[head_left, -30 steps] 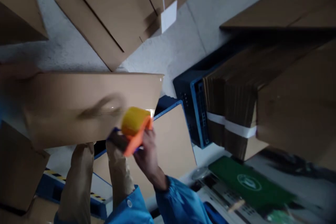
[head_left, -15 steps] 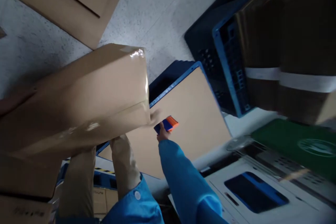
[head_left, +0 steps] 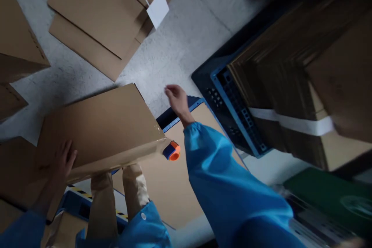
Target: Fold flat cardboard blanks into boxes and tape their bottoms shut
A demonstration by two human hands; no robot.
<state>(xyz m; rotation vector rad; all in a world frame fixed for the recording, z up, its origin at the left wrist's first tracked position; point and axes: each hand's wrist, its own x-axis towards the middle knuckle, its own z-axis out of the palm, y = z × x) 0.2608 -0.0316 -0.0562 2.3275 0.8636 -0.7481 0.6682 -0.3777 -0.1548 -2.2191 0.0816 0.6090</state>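
My left hand (head_left: 65,159) lies with its fingers spread on the side of a large brown cardboard box (head_left: 99,124). The box rests across my legs, in tan trousers. My right hand (head_left: 178,99) is raised past the box's right end, its fingers loosely curved with nothing visible in them. Below that hand, an orange and blue tape dispenser (head_left: 172,151) stands by the box's corner, over a flat cardboard sheet (head_left: 168,190). Clear tape shines along the box's lower edge.
A blue pallet (head_left: 203,85) at the right bears a strapped stack of flattened cartons (head_left: 279,100). More flat cardboard (head_left: 95,15) lies on the grey floor at the upper left, with a white card (head_left: 157,9) on it. A green object (head_left: 325,190) stands lower right.
My right hand has let go of the tape dispenser and moved up past the box's end. My left hand now shows on the box. The view has shifted, and the box appears turned.
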